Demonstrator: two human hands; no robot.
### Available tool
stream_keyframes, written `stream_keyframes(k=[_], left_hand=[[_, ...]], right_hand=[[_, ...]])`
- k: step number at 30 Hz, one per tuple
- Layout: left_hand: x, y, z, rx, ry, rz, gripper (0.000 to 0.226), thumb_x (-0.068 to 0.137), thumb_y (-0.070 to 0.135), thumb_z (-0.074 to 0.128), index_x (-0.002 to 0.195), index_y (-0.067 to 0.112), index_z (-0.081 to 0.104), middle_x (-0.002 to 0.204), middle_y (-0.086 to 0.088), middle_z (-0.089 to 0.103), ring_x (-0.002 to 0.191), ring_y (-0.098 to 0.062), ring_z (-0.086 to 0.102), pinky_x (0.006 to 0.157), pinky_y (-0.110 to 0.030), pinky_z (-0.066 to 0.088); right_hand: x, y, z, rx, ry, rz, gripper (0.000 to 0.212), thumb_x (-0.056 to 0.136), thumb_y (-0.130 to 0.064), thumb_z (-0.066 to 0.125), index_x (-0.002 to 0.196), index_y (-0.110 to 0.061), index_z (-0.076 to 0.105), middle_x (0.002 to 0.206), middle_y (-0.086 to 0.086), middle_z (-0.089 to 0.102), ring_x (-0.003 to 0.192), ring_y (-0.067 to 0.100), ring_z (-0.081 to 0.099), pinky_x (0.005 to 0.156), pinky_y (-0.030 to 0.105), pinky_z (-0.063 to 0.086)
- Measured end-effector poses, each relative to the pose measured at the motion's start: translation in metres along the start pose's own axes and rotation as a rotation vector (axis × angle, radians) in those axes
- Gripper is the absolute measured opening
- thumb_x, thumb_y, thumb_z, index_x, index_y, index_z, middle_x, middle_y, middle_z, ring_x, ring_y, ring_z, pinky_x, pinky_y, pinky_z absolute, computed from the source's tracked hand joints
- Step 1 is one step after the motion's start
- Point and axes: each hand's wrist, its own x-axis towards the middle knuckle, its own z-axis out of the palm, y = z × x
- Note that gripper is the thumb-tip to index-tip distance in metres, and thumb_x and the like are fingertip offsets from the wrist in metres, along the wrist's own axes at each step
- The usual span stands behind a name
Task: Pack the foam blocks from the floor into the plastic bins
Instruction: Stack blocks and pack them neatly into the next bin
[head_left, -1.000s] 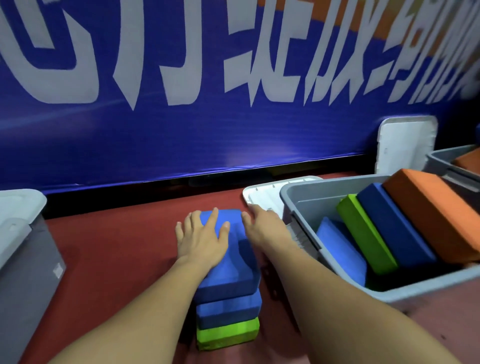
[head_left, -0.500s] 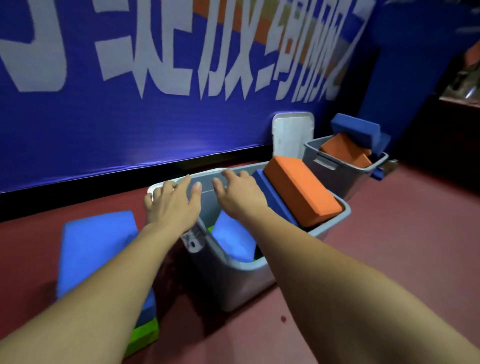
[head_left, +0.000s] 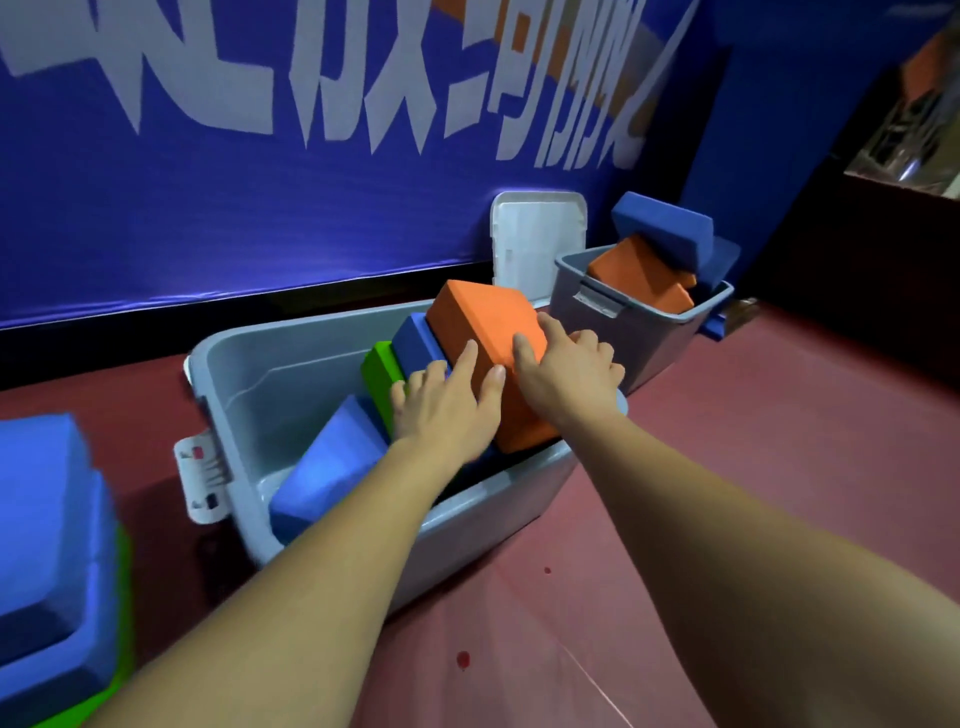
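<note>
The blue banner (head_left: 260, 208) on the wall carries large white Chinese characters, cut off by the top of the view and skewed, so I cannot read them with any confidence. A small red mark sits on the white latch (head_left: 202, 478) of the near grey bin (head_left: 280, 332), too small to make out. In that bin an orange block (head_left: 483, 322) leans tilted over a dark blue block (head_left: 415, 338) and a green block (head_left: 382, 369), both mostly hidden behind it, and a lighter blue block (head_left: 332, 462) lies slanted at the left. The left hand (head_left: 441, 410) lies flat on the orange block's lower part, fingers straight and spread. The right hand (head_left: 566, 374) has thumb and forefinger on the top face, while the other fingers seem to curl over the block's right edge, gripping it. Both forearms reach out from the bottom of the view. On the red floor (head_left: 779, 441) at the left a stack of blue blocks (head_left: 41, 493) rests on a green one (head_left: 122, 597), cut off by the edge. The far bin (head_left: 587, 306) holds another orange piece (head_left: 639, 275) under a blue one (head_left: 665, 228), and a white lid (head_left: 540, 234) leans upright against the wall.
</note>
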Motion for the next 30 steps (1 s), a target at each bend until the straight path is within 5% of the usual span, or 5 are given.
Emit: stream_keyframes(k=[9,16,21,30], left_hand=[[0.001,0.040,0.028,-0.089,-0.014,-0.067,0.068,0.101,0.065,0.019,0.161,0.038,-0.002,0.167,-0.021,0.005,0.150,-0.038,0.022,0.121,-0.052,0.011],[0.003,0.033,0.031,-0.229,0.037,-0.054,0.060,0.103,0.061,0.020,0.159,0.046,0.003,0.168,-0.015,0.006,0.153,-0.033,0.015,0.122,-0.050,0.010],[0.011,0.012,0.010,-0.443,0.091,-0.031,0.059,0.104,0.057,0.030,0.158,0.047,0.009,0.168,-0.009,0.009,0.153,-0.027,0.018,0.122,-0.045,0.018],[0.007,-0.074,-0.084,-0.404,0.105,-0.065,0.059,0.104,0.052,0.040,0.157,0.048,0.016,0.166,-0.009,0.017,0.149,-0.027,0.029,0.121,-0.040,0.023]], right_hand=[[0.019,0.060,0.024,0.245,-0.209,0.167,0.070,0.094,-0.073,0.028,0.159,-0.048,0.015,0.162,0.011,0.036,0.148,0.038,0.030,0.119,0.057,0.018],[0.022,0.057,0.028,0.297,-0.220,0.127,0.081,0.082,-0.086,0.020,0.154,-0.050,0.027,0.157,0.010,0.042,0.146,0.036,0.033,0.117,0.059,0.018],[0.012,0.036,0.004,0.444,-0.135,0.056,0.076,0.088,-0.080,0.042,0.154,-0.042,0.036,0.145,0.016,0.048,0.136,0.034,0.046,0.113,0.047,0.038],[-0.015,-0.070,0.003,0.555,-0.213,-0.062,0.091,0.082,-0.081,0.057,0.157,-0.036,0.033,0.154,0.019,0.039,0.144,0.033,0.036,0.115,0.043,0.032]])
